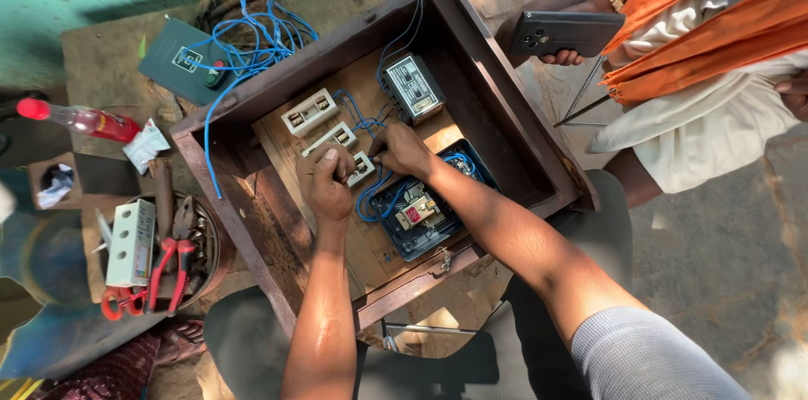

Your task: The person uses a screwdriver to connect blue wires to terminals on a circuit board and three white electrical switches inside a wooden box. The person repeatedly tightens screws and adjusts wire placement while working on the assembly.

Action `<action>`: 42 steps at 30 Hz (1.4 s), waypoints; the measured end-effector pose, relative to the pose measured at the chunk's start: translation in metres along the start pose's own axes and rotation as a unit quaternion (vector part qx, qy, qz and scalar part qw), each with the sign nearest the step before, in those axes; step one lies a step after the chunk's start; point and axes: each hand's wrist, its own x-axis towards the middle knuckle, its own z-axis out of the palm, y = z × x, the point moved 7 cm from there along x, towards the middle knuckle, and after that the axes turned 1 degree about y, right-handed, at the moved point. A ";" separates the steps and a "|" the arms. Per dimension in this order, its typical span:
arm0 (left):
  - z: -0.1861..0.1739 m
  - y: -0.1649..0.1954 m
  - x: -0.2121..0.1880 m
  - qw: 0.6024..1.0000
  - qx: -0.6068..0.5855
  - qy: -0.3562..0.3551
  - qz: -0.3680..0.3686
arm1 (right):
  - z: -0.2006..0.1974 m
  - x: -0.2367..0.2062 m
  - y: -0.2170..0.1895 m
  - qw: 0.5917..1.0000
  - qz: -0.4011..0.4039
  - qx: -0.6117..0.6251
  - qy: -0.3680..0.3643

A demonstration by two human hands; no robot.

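A dark wooden box lies open in front of me, with electrical parts mounted on its wooden back board. My left hand is closed on a small white block low in a row of three white blocks. My right hand pinches the blue wires right beside that block. The other two white blocks sit up and to the left. Blue wires run to a grey unit above and to a dark blue switch housing below right.
A person in white and orange sits at top right, holding a dark phone. Left of the box are a grey-green switch plate with blue wire, a red-capped bottle, and a round tub with red-handled pliers and a white block.
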 end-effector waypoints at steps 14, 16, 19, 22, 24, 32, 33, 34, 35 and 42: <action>0.001 0.019 0.029 1.000 -0.009 0.006 -0.013 | -0.043 -0.013 -0.079 0.991 -0.130 0.038 -0.003; 0.007 0.016 0.038 0.998 0.054 -0.018 -0.024 | -0.050 -0.015 -0.093 0.985 -0.160 0.066 -0.023; 0.021 0.008 0.041 0.996 -0.012 -0.074 -0.052 | -0.054 -0.019 -0.107 0.972 -0.229 0.047 -0.022; 0.031 0.007 0.040 0.991 0.027 -0.129 -0.027 | -0.051 -0.020 -0.105 0.968 -0.246 0.050 -0.029; 0.032 0.006 0.040 0.991 0.023 -0.129 -0.024 | -0.049 -0.019 -0.101 0.966 -0.248 0.066 -0.030; 0.032 0.009 0.040 0.993 0.026 -0.117 -0.012 | -0.046 -0.018 -0.097 0.966 -0.251 0.055 -0.021; 0.032 0.009 0.040 0.993 0.031 -0.114 -0.014 | -0.047 -0.018 -0.097 0.966 -0.253 0.056 -0.019; 0.032 0.009 0.040 0.993 0.036 -0.111 -0.015 | -0.046 -0.018 -0.096 0.967 -0.247 0.055 -0.022; 0.033 0.009 0.040 0.993 0.031 -0.114 -0.011 | -0.046 -0.018 -0.095 0.969 -0.240 0.053 -0.026; 0.034 0.011 0.040 0.992 0.027 -0.119 -0.004 | -0.046 -0.018 -0.095 0.967 -0.243 0.065 -0.024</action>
